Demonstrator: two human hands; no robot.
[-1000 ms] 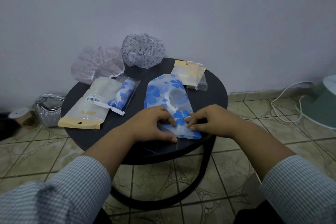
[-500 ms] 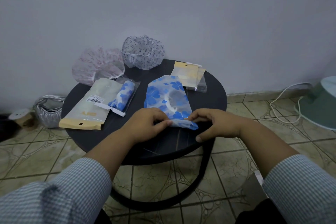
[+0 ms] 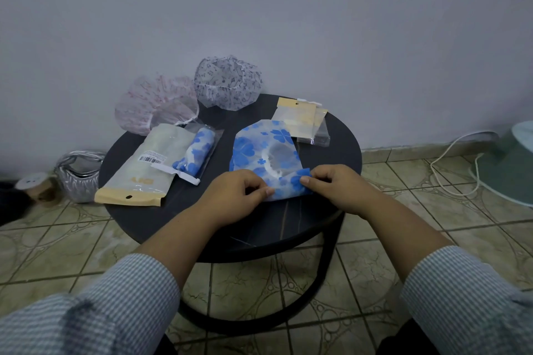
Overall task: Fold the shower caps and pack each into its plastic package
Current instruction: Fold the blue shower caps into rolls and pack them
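Note:
A blue-flowered shower cap point(image 3: 259, 150) lies flattened in the middle of the round dark table point(image 3: 340, 158). Its near end is rolled over into a fold. My left hand point(image 3: 236, 196) pinches the left end of that fold and my right hand point(image 3: 337, 184) pinches the right end. A clear package point(image 3: 199, 150) holding a rolled blue-flowered cap lies at the left, partly on a larger cream package point(image 3: 141, 170). Two empty packages point(image 3: 302, 119) are stacked at the back right. A pink-patterned cap point(image 3: 153, 106) and a purple-patterned cap point(image 3: 227, 83) sit puffed up at the table's back.
A silver bag point(image 3: 78, 176) and a tape roll point(image 3: 31, 184) stand on the tiled floor to the left of the table. A white cable point(image 3: 450, 164) and a pale green object point(image 3: 513, 161) are on the floor at the right. The wall runs close behind the table.
Both hands lifted the cap's near edge off the table and rolled it away from me, so the cap now lies shorter. The packages and other caps have not moved.

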